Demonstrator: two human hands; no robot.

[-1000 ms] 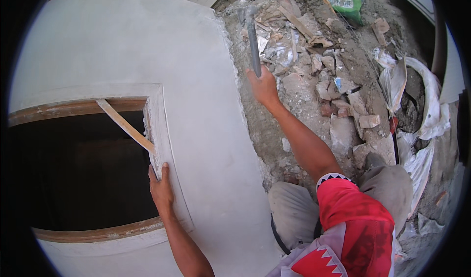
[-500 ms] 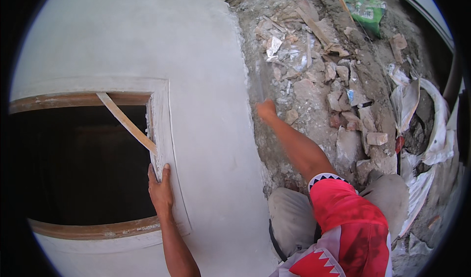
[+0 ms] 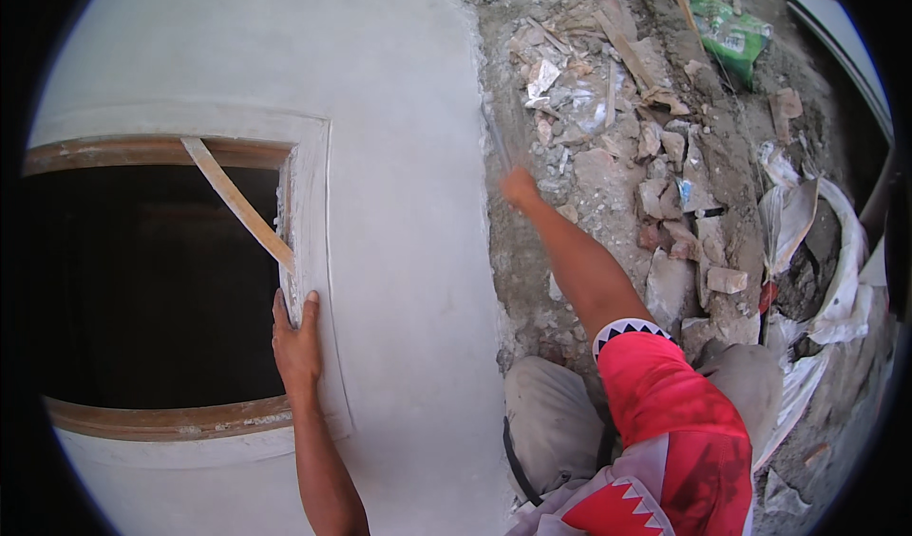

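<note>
My left hand (image 3: 298, 348) rests on the plastered right edge of a window opening (image 3: 288, 213), its fingers stretched along the inner side and its thumb apart on the outer face. A flat wooden strip (image 3: 239, 204) slants across the opening's upper right corner and ends just above that hand. My right arm reaches forward past the ragged edge of the pale plastered wall (image 3: 408, 251). My right hand (image 3: 520, 188) is closed on a thin, long tool (image 3: 500, 142), smeared by motion, beside the wall's edge; its kind cannot be made out.
Broken masonry (image 3: 665, 194) and scraps cover the ground on the right. A green sack (image 3: 727, 37) lies at the far right, with torn white sacking (image 3: 841, 280) nearer. My bent knees (image 3: 556, 408) are close to the wall's edge. A wooden sill (image 3: 171, 419) borders the dark opening.
The view has shifted, so the window and wall sit higher and more to the left. My left hand stays on the window edge. The tool in my right hand is blurred in both frames.
</note>
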